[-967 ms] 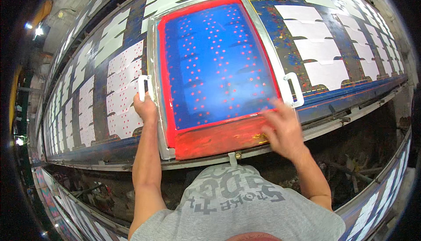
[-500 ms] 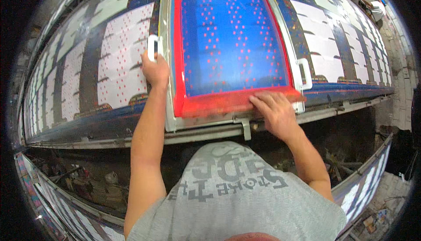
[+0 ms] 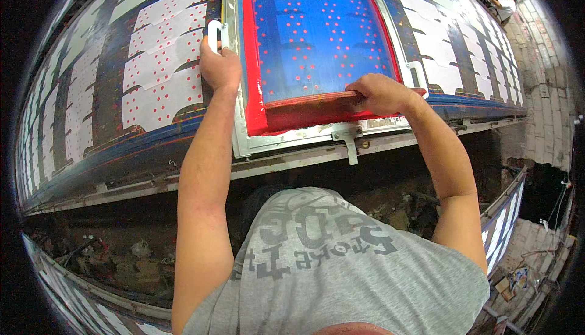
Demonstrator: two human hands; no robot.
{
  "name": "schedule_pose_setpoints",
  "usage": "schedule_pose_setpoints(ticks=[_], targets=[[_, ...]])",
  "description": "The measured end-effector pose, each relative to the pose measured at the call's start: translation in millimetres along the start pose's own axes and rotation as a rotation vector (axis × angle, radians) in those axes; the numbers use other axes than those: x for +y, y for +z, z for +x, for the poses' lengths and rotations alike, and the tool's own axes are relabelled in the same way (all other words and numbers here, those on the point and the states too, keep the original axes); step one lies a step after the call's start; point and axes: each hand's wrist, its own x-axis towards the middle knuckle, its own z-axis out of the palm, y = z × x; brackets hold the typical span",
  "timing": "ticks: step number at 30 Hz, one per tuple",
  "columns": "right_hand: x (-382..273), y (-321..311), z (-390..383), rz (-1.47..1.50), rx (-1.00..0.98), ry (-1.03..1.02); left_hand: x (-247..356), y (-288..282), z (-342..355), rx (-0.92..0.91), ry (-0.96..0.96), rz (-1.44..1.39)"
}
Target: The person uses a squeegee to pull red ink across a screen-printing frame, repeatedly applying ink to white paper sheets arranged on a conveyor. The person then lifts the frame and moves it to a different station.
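A: Any free room?
B: Blue mesh (image 3: 323,24) is lying open beyond the red squeegee (image 3: 311,100), which is spanning its near end.
A: Sides?
B: Left hand (image 3: 220,67) is occupying the left handle (image 3: 211,31); right forearm (image 3: 440,140) is crossing the frame's (image 3: 286,142) corner.

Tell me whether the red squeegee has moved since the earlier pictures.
Yes: the red squeegee has tipped up and forward, baring the screen frame's near rail.
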Motion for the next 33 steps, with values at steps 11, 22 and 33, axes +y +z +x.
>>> schedule_pose_setpoints(ticks=[11,22,33], targets=[[-33.9,92.9,-55.3,-0.191,0.631,-0.038,11.9,-6.1,-1.6,-0.070,-0.021,-0.068],[25.4,41.7,27.4,-0.280,0.732,-0.159,6.0,-2.8,-1.6,0.000,0.014,0.016],[136.9,-116.0,235.4,-0.428,0.745,-0.129,23.5,-7.8,-7.9,-0.034,-0.041,0.065]])
